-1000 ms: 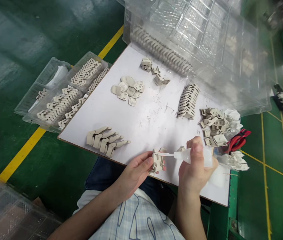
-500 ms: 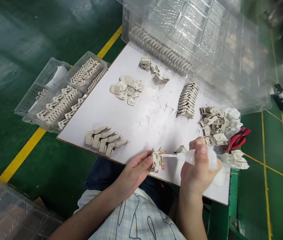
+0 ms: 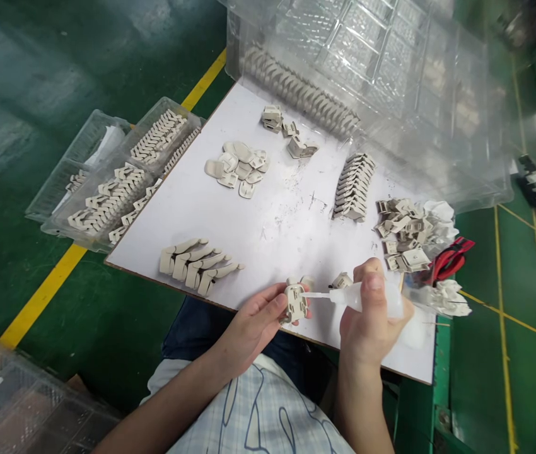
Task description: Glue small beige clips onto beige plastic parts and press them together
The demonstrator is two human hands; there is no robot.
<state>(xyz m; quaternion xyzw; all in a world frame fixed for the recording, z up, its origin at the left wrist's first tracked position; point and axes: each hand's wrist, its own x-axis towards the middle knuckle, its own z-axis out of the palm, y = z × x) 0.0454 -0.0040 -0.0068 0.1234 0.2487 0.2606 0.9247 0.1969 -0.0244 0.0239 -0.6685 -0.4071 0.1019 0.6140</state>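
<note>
My left hand point(image 3: 261, 318) pinches a small beige plastic part point(image 3: 296, 302) near the front edge of the white board, its slotted face turned up. In my right hand point(image 3: 372, 318) is a clear squeeze bottle point(image 3: 350, 296) with a long thin nozzle, held sideways. The nozzle tip meets the right side of the part's face, or hovers just over it; I cannot tell which. Behind the bottle lies another beige clip point(image 3: 341, 281). To the left of my left hand stands a row of curved beige pieces point(image 3: 199, 265).
On the white board point(image 3: 287, 221) lie a pile of flat beige pieces point(image 3: 239, 167), a stacked row of clips point(image 3: 354, 187) and a loose heap point(image 3: 405, 233). Red-handled pliers point(image 3: 450, 261) rest at the right. Clear trays point(image 3: 391, 82) stand behind; filled trays point(image 3: 107, 195) sit left.
The bottle and my right hand have shifted slightly left, bringing the nozzle a little further over the part. My left hand keeps its hold on the part.
</note>
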